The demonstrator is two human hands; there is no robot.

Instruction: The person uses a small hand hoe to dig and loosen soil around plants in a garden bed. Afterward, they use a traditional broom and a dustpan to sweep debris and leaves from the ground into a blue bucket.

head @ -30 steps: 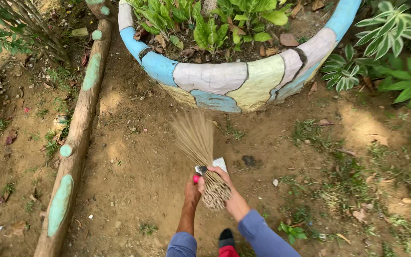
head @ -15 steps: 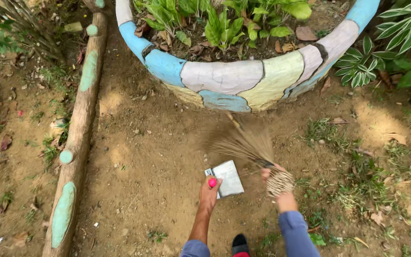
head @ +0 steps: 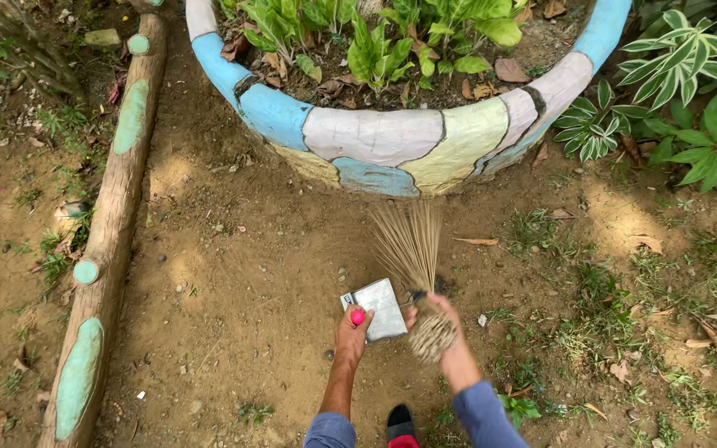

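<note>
My right hand (head: pixel 437 319) grips the bound end of a stick broom (head: pixel 412 249), whose thin straw bristles fan out away from me toward the planter. My left hand (head: pixel 353 332) holds a flat silver metal dustpan (head: pixel 379 305) by a handle with a pink tip, its plate low over the bare dirt just left of the broom. Both forearms reach forward from blue sleeves at the bottom of the view. A dark shoe tip shows between them.
A large round planter (head: pixel 392 141) painted in blue, white and yellow patches stands ahead, full of leafy plants. A log (head: pixel 114 216) with green painted spots lies along the left. Striped-leaf plants (head: pixel 657 91) grow at right; grass tufts and dry leaves scatter the ground.
The broom has swung from my right back toward the middle, bristles now pointing straight at the planter. The dustpan has stayed close beside it in my left hand.
</note>
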